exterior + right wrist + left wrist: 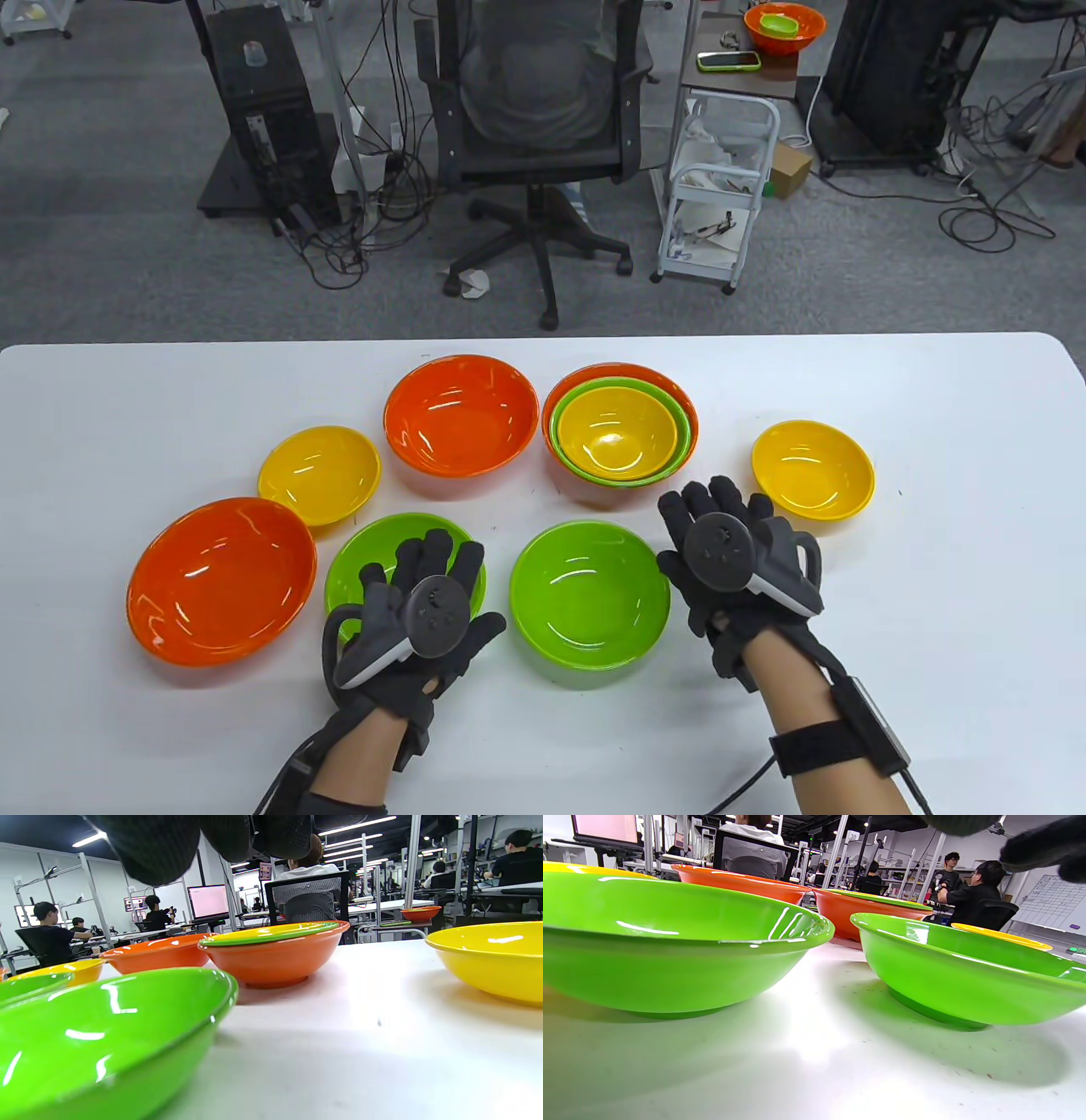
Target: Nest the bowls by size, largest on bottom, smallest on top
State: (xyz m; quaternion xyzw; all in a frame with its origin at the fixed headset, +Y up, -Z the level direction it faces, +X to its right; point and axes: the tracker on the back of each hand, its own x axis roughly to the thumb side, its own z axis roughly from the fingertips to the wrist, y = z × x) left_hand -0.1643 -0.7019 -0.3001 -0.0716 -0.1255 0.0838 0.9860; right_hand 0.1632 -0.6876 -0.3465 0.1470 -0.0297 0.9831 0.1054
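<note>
Several bowls stand on the white table (933, 594). A stack (619, 433) of an orange, a green and a yellow bowl sits at the back middle. Loose bowls: a large orange one (221, 577) at the left, another orange one (462, 413) at the back, a yellow one (318, 474), a yellow one (812, 469) at the right, and two green ones (373, 552) (588, 594) in front. My left hand (424, 577) is spread, empty, over the left green bowl's (670, 955) near rim. My right hand (721, 526) is spread, empty, between the middle green bowl (106, 1039) and the right yellow bowl (496, 959).
Beyond the table's far edge stand an office chair (534, 127) and a white cart (721, 195). Bare table lies right of the right yellow bowl and along the front edge.
</note>
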